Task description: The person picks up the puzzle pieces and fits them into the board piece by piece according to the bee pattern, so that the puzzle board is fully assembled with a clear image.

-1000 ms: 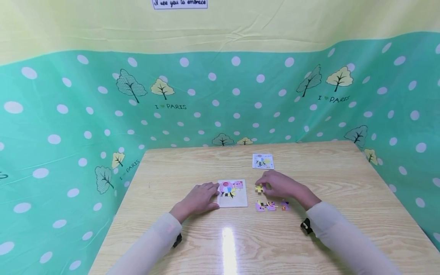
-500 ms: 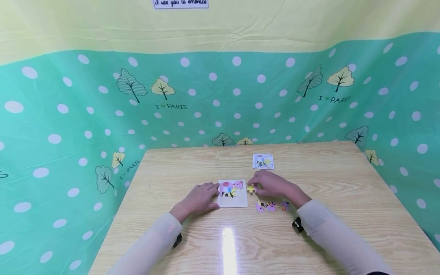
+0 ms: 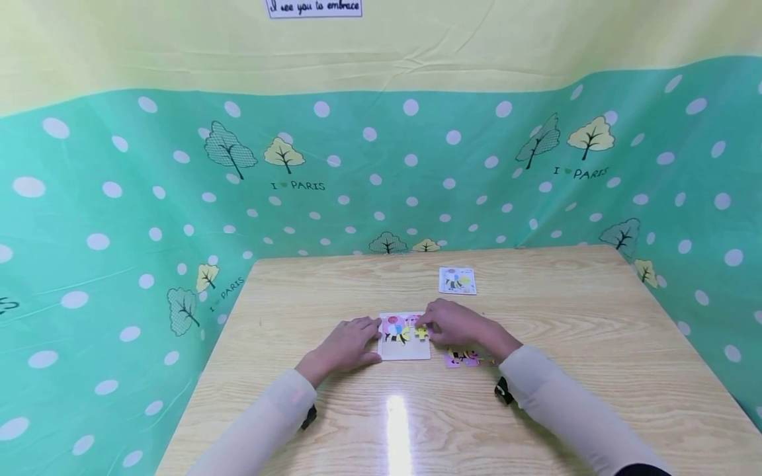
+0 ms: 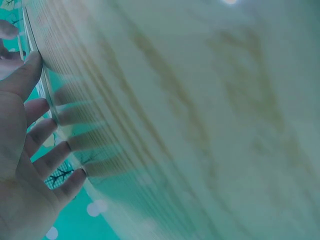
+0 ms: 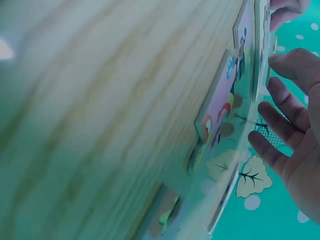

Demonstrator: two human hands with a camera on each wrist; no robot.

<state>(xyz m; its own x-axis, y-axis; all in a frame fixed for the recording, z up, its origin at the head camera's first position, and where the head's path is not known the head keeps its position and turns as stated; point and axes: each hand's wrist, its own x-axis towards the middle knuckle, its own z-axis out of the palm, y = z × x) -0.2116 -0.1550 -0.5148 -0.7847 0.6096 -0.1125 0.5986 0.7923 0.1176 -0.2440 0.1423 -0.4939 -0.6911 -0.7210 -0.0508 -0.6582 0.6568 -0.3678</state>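
Note:
In the head view a square puzzle tray (image 3: 411, 352) lies on the table, its upper part filled with bee-picture pieces. My left hand (image 3: 344, 344) rests at the tray's left edge, fingertips and thumb touching it; the left wrist view shows these fingers (image 4: 47, 160) spread. Over the tray's right side my right hand (image 3: 454, 324) pinches a yellow jigsaw piece (image 3: 421, 332) between thumb and fingers. That piece is out of sight in the right wrist view. Several loose jigsaw pieces (image 3: 462, 357) lie right of the tray, below the right hand, and show pink in the right wrist view.
A small picture card (image 3: 458, 281) with the same bee lies farther back on the wooden table (image 3: 286, 291). Behind and beside the table hangs a green dotted curtain (image 3: 333, 211). A light streak reflects off the tabletop near the front.
My right hand has moved left with the yellow jigsaw piece, from beside the tray to over its right side. My left hand has stayed at the tray's left edge.

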